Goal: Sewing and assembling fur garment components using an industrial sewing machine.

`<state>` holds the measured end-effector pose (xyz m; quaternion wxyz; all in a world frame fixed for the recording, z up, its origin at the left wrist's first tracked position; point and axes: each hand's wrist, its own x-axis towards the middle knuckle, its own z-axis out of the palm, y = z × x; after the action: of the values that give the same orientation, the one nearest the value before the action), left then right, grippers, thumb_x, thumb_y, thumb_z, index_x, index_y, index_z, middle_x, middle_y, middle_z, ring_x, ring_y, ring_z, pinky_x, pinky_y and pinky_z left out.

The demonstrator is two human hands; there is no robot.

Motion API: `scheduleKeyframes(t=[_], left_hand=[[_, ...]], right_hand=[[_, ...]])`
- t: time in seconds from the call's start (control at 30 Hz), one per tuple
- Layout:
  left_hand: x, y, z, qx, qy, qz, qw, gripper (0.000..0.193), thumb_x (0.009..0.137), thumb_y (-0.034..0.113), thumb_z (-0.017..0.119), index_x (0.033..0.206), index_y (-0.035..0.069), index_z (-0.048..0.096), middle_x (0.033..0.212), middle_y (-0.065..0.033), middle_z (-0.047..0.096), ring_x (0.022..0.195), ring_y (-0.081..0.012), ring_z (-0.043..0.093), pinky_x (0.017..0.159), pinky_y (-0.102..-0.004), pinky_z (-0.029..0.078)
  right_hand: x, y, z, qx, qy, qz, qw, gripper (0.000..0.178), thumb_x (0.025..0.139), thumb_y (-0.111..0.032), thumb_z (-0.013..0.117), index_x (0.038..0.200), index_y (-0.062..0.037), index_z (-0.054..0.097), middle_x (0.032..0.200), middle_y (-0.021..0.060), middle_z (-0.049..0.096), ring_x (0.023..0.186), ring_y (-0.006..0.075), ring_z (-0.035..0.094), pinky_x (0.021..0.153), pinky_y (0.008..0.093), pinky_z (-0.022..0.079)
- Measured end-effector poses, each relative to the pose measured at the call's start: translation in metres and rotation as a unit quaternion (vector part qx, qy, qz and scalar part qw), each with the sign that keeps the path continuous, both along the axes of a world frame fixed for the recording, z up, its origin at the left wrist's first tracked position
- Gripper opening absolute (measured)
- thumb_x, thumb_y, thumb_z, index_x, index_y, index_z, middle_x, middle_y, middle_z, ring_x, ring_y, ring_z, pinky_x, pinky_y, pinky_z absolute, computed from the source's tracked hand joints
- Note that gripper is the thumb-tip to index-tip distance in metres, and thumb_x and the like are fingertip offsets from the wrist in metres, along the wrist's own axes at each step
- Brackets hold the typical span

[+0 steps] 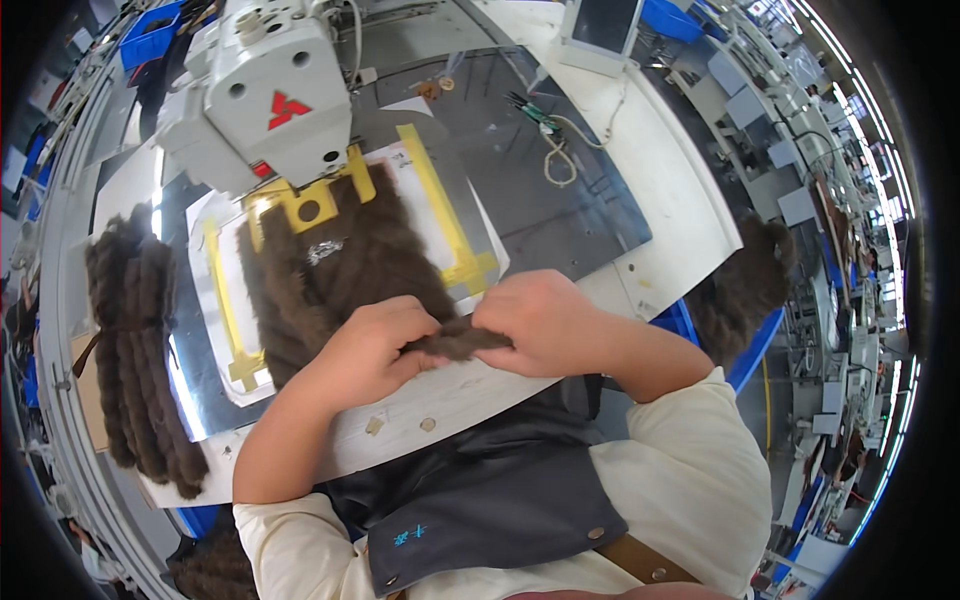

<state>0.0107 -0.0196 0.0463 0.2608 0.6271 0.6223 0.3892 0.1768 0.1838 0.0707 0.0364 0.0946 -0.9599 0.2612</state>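
Across the middle, pale work table (690, 205), with a dark glossy plate (590, 215) on top. On the plate, white sheet (420, 215), edged with yellow tape (437, 200). Over its far end, white machine head (285, 90), with a yellow bracket (310, 209) below. On the sheet, reaching under the bracket: wide brown fur panel (375, 245), small silvery patch near its middle. At the table's left side, ribbed brown fur bundle (135, 350), lying lengthwise. Off the right edge, more brown fur (745, 295) in a blue bin (757, 350). Just beside the panel's near right corner, over the near table edge: right hand (545, 320) and left hand (385, 345), each pinching one end of a short fur piece (457, 342), thumbs pressed to fingers. Cannot tell whether joined to the panel. Beyond, on the plate, green-handled snips (532, 113) beside a looped cord (560, 168).
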Motion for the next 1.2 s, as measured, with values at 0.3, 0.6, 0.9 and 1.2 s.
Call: scheduleKeyframes(t=[0.3, 0.6, 0.9, 1.2], left_hand=[[0.015, -0.005, -0.008, 0.177, 0.071, 0.15, 0.97, 0.027, 0.067, -0.008, 0.076, 0.088, 0.002, 0.063, 0.083, -0.0106, 0.058, 0.071, -0.0286, 0.06, 0.061, -0.0367, 0.05], [0.011, -0.002, 0.003, 0.192, 0.072, 0.174, 0.963, 0.03, 0.069, -0.002, 0.08, 0.097, 0.0, 0.069, 0.086, -0.013, 0.063, 0.074, -0.0282, 0.064, 0.064, -0.0361, 0.053], [0.002, -0.012, -0.004, 0.186, -0.01, 0.11, 0.976, 0.03, 0.072, 0.006, 0.083, 0.099, -0.002, 0.073, 0.085, -0.0138, 0.068, 0.074, -0.0292, 0.067, 0.064, -0.035, 0.053], [0.014, -0.011, -0.002, 0.217, 0.059, 0.193, 0.955, 0.032, 0.068, 0.007, 0.086, 0.096, -0.001, 0.073, 0.079, -0.0128, 0.065, 0.068, -0.0261, 0.064, 0.061, -0.0337, 0.051]], right_hand=[[-0.005, -0.017, -0.015, -0.408, -0.01, -0.118, 0.905, 0.045, 0.074, -0.007, 0.093, 0.113, -0.0065, 0.07, 0.105, 0.0056, 0.07, 0.096, 0.0159, 0.066, 0.078, 0.0293, 0.053], [-0.013, -0.03, -0.013, -0.341, 0.16, -0.087, 0.922, 0.034, 0.074, -0.002, 0.087, 0.106, -0.0057, 0.075, 0.095, 0.0086, 0.071, 0.085, 0.0242, 0.069, 0.073, 0.0311, 0.054], [-0.022, -0.038, -0.001, -0.435, 0.088, -0.06, 0.894, 0.039, 0.077, -0.002, 0.089, 0.113, -0.0056, 0.074, 0.099, 0.0037, 0.068, 0.083, 0.0107, 0.065, 0.065, 0.0248, 0.05], [-0.022, -0.046, -0.016, -0.351, 0.168, -0.124, 0.913, 0.03, 0.076, -0.006, 0.092, 0.1, -0.0027, 0.075, 0.093, 0.0042, 0.067, 0.071, 0.0079, 0.055, 0.057, 0.0256, 0.041]])
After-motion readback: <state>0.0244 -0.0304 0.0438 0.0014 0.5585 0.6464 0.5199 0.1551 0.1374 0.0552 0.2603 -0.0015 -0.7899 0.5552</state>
